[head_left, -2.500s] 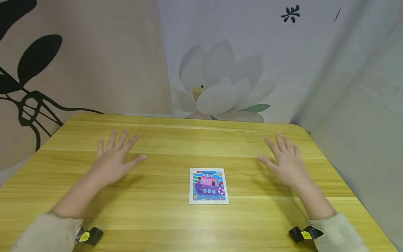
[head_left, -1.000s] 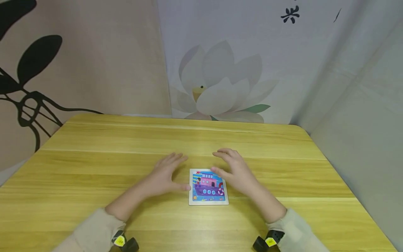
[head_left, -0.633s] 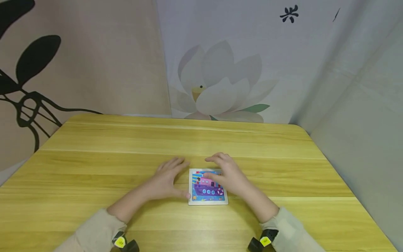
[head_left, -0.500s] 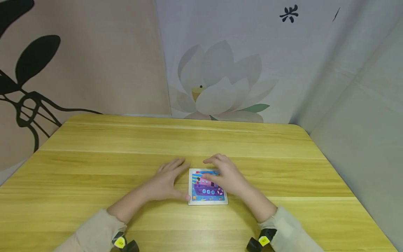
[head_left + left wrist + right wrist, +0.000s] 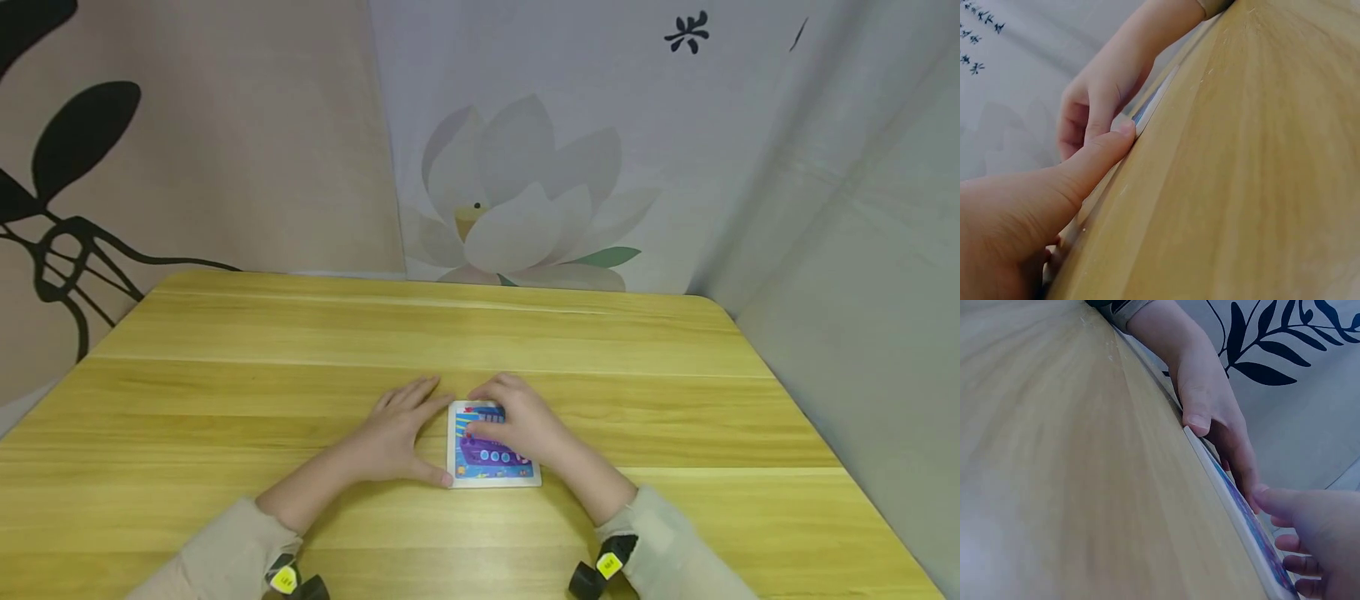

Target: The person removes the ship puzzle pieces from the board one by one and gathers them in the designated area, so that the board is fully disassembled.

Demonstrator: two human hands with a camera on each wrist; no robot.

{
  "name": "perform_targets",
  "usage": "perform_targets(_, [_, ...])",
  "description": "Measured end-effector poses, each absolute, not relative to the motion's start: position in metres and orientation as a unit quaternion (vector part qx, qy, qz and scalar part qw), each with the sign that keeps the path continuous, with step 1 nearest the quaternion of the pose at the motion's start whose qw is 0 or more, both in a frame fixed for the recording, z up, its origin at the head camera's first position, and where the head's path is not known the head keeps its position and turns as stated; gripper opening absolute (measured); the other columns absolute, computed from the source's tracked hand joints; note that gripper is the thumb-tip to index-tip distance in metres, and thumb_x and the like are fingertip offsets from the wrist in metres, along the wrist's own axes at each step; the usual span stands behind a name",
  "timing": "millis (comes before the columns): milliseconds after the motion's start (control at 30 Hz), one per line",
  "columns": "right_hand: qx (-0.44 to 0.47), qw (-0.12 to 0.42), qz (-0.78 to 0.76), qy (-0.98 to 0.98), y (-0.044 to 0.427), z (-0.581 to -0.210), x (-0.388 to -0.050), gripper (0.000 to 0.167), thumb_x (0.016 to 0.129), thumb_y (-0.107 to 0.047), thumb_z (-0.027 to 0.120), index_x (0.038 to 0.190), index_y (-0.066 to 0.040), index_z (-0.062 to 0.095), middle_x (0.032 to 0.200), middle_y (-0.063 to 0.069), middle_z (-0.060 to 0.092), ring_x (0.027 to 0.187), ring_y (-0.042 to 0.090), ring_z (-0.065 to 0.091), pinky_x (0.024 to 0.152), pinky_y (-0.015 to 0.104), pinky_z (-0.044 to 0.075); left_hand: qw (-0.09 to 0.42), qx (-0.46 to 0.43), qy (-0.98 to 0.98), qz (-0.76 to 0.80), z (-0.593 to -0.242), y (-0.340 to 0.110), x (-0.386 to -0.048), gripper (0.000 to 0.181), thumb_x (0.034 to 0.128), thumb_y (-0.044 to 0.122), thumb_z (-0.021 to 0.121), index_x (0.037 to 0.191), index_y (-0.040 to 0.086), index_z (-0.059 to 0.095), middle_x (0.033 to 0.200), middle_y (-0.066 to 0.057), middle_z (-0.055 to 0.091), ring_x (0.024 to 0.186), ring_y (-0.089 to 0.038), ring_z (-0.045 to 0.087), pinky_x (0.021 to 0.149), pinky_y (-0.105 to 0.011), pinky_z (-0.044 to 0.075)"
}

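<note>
A thin square picture board (image 5: 480,472) with a white border and a cartoon purple ship lies flat on the wooden table. At its left edge, my left hand (image 5: 392,440) is spread, the thumb at the near left corner and the index finger reaching the far left corner. My right hand (image 5: 529,427) is over the board's right part, covering some of the ship. Its fingers are loosely bent by the far edge, and its thumb lies over the picture; whether that thumb touches is unclear. In the right wrist view, the board's white edge (image 5: 1229,503) sits low on the tabletop.
The wooden table (image 5: 300,333) extends around the board on all sides. Behind it hangs a pale curtain (image 5: 300,150) with a printed lotus and dark leaves; more pale cloth (image 5: 862,250) hangs on the right. A small black camera (image 5: 296,579) is strapped at each sleeve.
Both hands have come inward from wide apart to the board. Lately the right hand has slid further left over the picture, and the left thumb has moved down to the near corner.
</note>
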State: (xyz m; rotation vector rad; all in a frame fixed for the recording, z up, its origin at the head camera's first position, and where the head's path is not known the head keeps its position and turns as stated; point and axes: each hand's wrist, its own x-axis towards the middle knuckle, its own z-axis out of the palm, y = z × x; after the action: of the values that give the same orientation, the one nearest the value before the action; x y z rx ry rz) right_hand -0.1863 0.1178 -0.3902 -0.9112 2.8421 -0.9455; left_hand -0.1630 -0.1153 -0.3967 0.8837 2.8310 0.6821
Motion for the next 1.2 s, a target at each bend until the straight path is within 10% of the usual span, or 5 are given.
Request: perform_targets(1200, [-0.246,0.074,-0.24,0.936,0.098,-0.376,-0.184,0.023,0.086,-0.025,0.072,0.105,-0.015,0.063,0.098,-0.001,0.056,0.099,0.022,0.049,0.087,0.046,0.036,0.043,0.293,0.93,0.218,-0.4,-0.114,-0.164,0.116,0.0595,0.079,0.067,0.149,0.013,0.035,0.157,-0.017,0.015,0.142,-0.037,0.01,0.11,-0.059,0.009])
